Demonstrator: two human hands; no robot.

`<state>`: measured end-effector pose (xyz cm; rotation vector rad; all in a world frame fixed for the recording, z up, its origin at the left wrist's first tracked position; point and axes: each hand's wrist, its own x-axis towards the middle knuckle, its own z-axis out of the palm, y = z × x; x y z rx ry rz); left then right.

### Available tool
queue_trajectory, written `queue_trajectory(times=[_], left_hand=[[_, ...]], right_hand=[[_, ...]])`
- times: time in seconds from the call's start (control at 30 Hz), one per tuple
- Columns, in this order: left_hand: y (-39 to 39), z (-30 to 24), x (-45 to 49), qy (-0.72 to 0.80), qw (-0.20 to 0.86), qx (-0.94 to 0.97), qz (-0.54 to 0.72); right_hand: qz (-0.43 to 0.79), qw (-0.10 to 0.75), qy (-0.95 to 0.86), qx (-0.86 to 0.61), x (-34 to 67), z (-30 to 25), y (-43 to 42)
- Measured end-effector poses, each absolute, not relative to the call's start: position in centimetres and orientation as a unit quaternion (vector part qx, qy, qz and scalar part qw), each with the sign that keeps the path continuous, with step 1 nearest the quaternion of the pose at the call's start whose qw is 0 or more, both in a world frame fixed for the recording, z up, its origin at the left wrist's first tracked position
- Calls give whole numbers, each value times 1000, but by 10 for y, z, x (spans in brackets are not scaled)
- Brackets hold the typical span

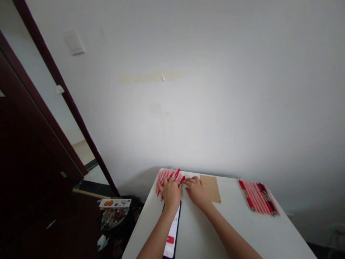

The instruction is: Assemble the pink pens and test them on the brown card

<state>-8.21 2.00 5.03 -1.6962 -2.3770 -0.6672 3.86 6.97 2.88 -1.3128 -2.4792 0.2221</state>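
So the left hand (171, 192) is down over the heap of pink and red pens (166, 175) at the table's (199, 233) far left corner, and the right hand (196, 190) is just beside it, fingertips up against the end of a red pen (183, 179) between the two; honestly can't tell if either one's actually gripping anything. There's a phone (175, 226) partly hidden by the left forearm (160, 230), a brown sheet (212, 190) beside the right hand, and a row of pens (258, 198) off to the right.
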Motion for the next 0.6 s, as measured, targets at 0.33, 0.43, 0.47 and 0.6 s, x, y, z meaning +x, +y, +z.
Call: queue_trajectory(times=[0.33,0.43,0.47,0.6], left_hand=[[23,49,-85,-796,69,-558,-226],[24,48,-85,-795,68,-559,-224],[25,48,-86,-793,69,-561,-226],[25,47,-87,-797,69,-555,-228]], right_hand=[[51,183,-869,-458,33,32,71],[35,187,-866,-463,30,31,72],[29,189,-865,-464,29,30,72],[17,191,-865,-464,28,30,75]])
